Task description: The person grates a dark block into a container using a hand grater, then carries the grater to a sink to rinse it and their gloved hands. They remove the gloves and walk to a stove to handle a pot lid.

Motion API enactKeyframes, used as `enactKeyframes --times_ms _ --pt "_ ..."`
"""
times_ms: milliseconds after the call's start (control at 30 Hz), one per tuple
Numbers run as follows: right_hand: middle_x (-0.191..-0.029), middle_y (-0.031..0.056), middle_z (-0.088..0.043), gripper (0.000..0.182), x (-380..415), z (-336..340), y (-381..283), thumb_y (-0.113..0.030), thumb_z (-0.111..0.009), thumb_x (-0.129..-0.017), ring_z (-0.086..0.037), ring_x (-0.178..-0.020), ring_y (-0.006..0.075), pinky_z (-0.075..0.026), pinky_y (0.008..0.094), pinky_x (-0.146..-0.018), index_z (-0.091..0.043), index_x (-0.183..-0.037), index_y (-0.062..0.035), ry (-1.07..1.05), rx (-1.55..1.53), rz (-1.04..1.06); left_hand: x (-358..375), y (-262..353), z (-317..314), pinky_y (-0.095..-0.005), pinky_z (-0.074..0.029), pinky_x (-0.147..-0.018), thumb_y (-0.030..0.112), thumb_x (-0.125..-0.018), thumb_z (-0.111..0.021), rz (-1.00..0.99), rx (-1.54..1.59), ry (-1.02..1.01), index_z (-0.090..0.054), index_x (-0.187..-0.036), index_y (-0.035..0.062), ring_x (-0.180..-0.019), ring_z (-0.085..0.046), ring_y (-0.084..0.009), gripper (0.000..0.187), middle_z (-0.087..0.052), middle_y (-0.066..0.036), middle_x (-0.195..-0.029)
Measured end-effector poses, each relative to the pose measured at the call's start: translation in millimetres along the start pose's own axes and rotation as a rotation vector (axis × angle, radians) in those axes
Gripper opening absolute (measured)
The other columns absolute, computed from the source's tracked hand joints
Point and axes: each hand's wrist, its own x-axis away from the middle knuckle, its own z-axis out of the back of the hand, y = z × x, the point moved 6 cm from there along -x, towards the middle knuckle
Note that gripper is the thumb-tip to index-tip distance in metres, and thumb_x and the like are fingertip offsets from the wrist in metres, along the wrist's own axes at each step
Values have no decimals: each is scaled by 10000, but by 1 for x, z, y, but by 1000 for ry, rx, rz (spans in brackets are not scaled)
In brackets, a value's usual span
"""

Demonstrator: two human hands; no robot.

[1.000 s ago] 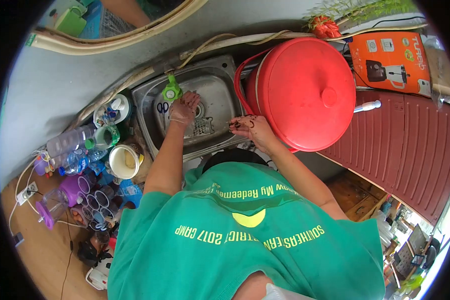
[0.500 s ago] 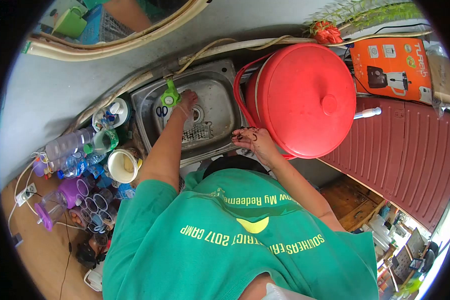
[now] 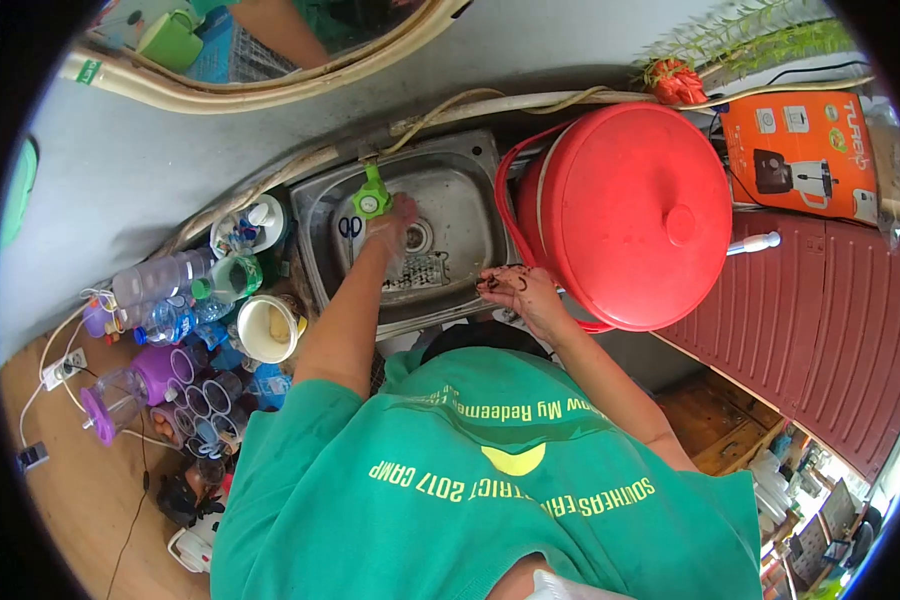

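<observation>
My left hand (image 3: 398,218) is inside the metal sink (image 3: 480,215), right beside the green tap (image 3: 371,197). It is smeared by motion, so its fingers are hard to make out. Over the sink's near right edge, my right hand (image 3: 535,303) is turned palm up with its fingers partly curled. Dark, stringy scraps (image 3: 489,284) lie on its fingers and palm. Below my left hand are the round drain (image 3: 418,236) and a grey, perforated-looking piece (image 3: 428,268) with dark bits around it. Dark blue scissor handles (image 3: 350,227) show at the sink's left side.
A big red lidded bucket (image 3: 630,210) stands right of the sink. To the left are a white tub (image 3: 267,330), plastic bottles (image 3: 160,280) and a purple blender (image 3: 120,395). An orange blender box (image 3: 800,150) is at the far right. A mirror (image 3: 270,40) hangs above.
The whole view has shifted slightly, so everything appears lower and further right. My left hand stays by the tap, and my right hand stays near the sink's edge with the dark scraps.
</observation>
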Motion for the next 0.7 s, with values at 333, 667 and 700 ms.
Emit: enactKeyframes --times_ms 333,667,700 --pt "-995 135 -650 241 -5 0 9 -142 -589 -928 -658 -918 220 -562 331 -831 -627 -1025 76 15 -8 -36 61 66 58 -485 -454 -1025 281 -953 -466 -161 2236 411 -455 -1258 -73 -1144 -525 -401 467 -508 -244 -1265" --pt "-1004 147 -647 220 -3 1 12 -122 -605 -908 -656 -928 230 -566 321 -822 -629 -992 80 27 -55 -40 -5 -19 39 -513 -489 -942 212 -997 -360 -716 2735 -64 -495 -1050 -19 -984 -567 -379 273 -578 -174 -1027" --pt "-1004 147 -647 220 -4 1 13 -122 -605 -908 -656 -928 230 -566 321 -822 -629 -992 80 26 -51 -40 -7 -18 40 -513 -489 -942 212 -997 -360 -721 2737 -64 -495 -1050 -19 -984 -567 -379 273 -578 -174 -1027"
